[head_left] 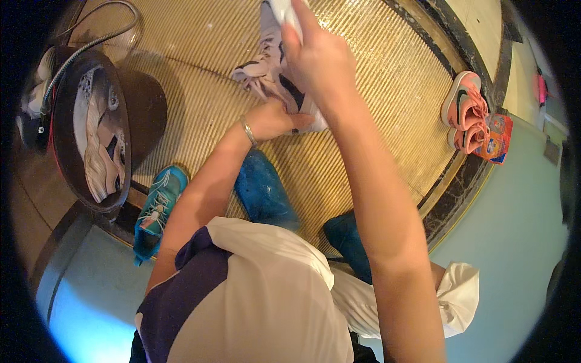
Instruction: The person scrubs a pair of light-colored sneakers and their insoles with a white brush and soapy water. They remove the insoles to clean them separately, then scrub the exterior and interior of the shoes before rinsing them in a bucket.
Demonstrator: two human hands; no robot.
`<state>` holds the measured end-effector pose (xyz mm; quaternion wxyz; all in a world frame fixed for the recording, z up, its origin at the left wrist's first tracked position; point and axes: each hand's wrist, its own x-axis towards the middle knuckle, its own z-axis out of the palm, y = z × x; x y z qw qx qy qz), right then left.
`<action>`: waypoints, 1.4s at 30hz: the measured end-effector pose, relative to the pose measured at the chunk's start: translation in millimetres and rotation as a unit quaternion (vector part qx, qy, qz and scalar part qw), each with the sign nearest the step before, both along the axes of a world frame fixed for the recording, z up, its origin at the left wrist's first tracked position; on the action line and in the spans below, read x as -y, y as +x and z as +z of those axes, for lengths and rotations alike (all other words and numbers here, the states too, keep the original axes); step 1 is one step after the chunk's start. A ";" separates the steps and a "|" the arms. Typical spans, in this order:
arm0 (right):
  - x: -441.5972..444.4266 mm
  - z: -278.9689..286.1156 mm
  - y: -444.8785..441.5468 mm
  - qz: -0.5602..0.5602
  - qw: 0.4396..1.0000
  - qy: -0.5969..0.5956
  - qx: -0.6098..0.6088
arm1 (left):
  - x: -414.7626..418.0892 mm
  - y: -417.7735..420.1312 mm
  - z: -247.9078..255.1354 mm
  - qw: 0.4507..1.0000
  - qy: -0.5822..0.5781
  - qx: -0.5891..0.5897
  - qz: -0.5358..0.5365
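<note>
My left hand (274, 120), with a bracelet at its wrist, grips the heel end of a pale pink sneaker (272, 68). This sneaker is above the ribbed wet floor, its laces loose and a dark swoosh on its side. My right hand (320, 63) is closed around a white object (287, 13) at the sneaker's toe end. Blur and the frame's top edge hide what that object is. Below the hands are my blue rubber boots (265, 190).
At left stands a dark bucket (125, 136) holding sudsy water and a soaked pale shoe (109, 154); a metal hose (91, 43) curves over it. A teal sneaker (159, 204) lies nearby. Pink sneakers (467, 106) and an orange packet (499, 138) rest on the right ledge.
</note>
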<state>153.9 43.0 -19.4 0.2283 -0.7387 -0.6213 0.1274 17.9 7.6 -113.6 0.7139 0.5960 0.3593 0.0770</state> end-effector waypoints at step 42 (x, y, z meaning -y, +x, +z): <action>92.4 1.6 -2.3 -0.016 0.994 -0.082 -0.069 | 2.4 -5.0 -14.8 0.999 -0.001 -0.040 0.036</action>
